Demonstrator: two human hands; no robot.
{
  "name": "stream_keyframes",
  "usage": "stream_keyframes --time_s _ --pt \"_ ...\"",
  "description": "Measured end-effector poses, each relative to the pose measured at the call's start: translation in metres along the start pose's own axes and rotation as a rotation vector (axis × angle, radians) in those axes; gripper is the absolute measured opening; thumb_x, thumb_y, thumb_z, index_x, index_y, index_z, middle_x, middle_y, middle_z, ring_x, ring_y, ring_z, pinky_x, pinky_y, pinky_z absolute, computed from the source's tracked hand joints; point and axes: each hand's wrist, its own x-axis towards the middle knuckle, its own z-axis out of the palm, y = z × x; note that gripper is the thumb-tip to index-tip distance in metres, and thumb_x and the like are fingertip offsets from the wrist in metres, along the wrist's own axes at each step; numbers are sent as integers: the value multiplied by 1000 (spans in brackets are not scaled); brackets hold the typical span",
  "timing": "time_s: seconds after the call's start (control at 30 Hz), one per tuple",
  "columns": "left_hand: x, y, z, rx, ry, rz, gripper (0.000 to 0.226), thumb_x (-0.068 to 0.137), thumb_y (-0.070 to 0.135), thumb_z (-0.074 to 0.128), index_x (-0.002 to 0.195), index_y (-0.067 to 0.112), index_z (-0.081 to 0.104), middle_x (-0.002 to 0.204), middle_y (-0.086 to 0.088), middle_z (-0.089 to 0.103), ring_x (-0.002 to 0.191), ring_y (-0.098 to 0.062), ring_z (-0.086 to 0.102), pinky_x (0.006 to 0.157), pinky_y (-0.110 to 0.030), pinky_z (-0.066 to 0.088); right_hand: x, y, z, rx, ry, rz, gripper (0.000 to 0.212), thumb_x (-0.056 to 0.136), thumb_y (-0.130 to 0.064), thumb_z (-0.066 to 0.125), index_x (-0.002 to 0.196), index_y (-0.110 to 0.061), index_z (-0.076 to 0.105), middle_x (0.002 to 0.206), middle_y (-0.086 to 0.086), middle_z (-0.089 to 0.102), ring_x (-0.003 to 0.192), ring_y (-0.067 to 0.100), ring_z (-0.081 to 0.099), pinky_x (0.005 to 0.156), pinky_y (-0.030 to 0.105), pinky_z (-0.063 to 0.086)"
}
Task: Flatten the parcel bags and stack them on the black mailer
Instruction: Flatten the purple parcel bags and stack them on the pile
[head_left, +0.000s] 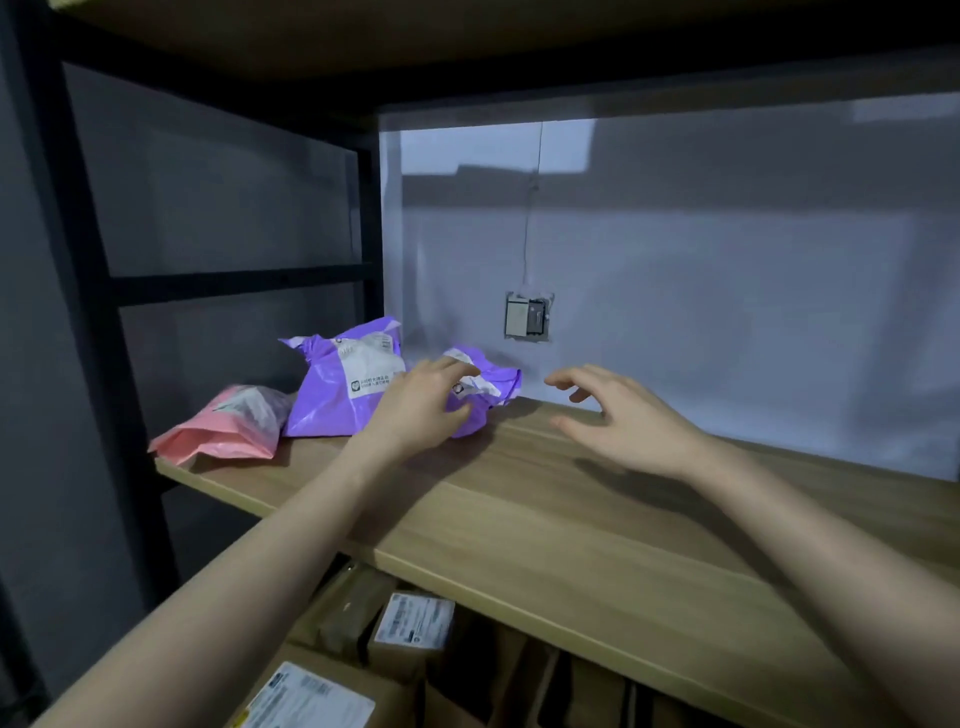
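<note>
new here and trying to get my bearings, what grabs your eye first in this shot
Two crumpled purple parcel bags at the back left of the wooden shelf, with the left hand on the smaller one. A pink bag lies left of them; the right hand hovers open above the shelf.

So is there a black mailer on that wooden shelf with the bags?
No, the wooden shelf holds only a pink bag and two purple bags, with nothing black lying on it.
</note>
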Motion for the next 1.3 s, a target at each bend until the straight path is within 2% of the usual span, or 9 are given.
stream_keyframes --time_s 0.2,0.33,0.5,0.63,0.77,0.87,1.0,1.1,1.3 --pt "25 -7 19 149 -152 14 53 86 8 45 135 25 47 140 4 47 132 -20 36 96 -35 31 12 10 10 -13 1 -6 44 90 -38 54 130 -23 48 129 -10 51 116 7 50 94 26 39" --pt "26 -8 28 73 -76 70 50 81 2 44 117 32 63 124 6 58 121 -19 46 82 -30 27 10 17 11 -7 11 0 42 90 -35 53 130 -25 48 129 -12 50 116 7 51 91 26 40" --pt "20 9 16 -320 96 157 46 78 -10 46 94 23 74 99 4 68 97 -22 61 80 -32 45 2 28 -2 -8 47 22 48 91 -13 46 137 -22 37 134 -5 45 120 10 46 88 24 37" --pt "6 44 -1 -689 -3 150 53 82 -15 44 83 31 71 97 2 68 95 -19 60 85 -29 44 -14 34 -19 -18 130 34 58 91 -17 54 143 -17 29 142 0 38 135 15 33 106 24 28" --pt "-3 85 -16 -1003 -145 197 42 87 -17 45 86 18 69 86 14 72 92 -2 64 83 -15 48 -37 38 -37 -41 193 -19 42 89 -18 59 130 -11 49 133 5 50 126 20 42 94 12 24" --pt "-9 115 -19 -1167 -145 198 33 87 -13 49 98 13 66 96 12 72 96 -1 64 80 -14 48 -61 40 -54 1 250 -6 12 88 -16 59 96 -8 64 101 6 65 101 24 56 85 26 37" --pt "-10 156 -15 -1324 -11 -85 22 94 10 52 110 21 61 115 4 64 94 -4 62 73 -21 48 -95 48 -77 46 409 98 24 88 -24 60 70 -8 55 61 9 54 62 24 50 66 37 43" --pt "-18 188 -15 -1437 -93 -288 30 99 40 36 100 23 61 100 4 66 83 -10 61 67 -24 48 -119 55 -95 82 553 181 27 88 -27 61 72 -5 55 64 20 57 63 31 54 66 40 46" --pt "-55 241 -7 -1249 -247 -95 28 93 47 46 107 29 62 100 7 66 87 -13 61 79 -27 51 -171 61 -122 148 645 258 26 88 -25 60 79 -1 57 79 28 62 81 41 59 77 47 49"
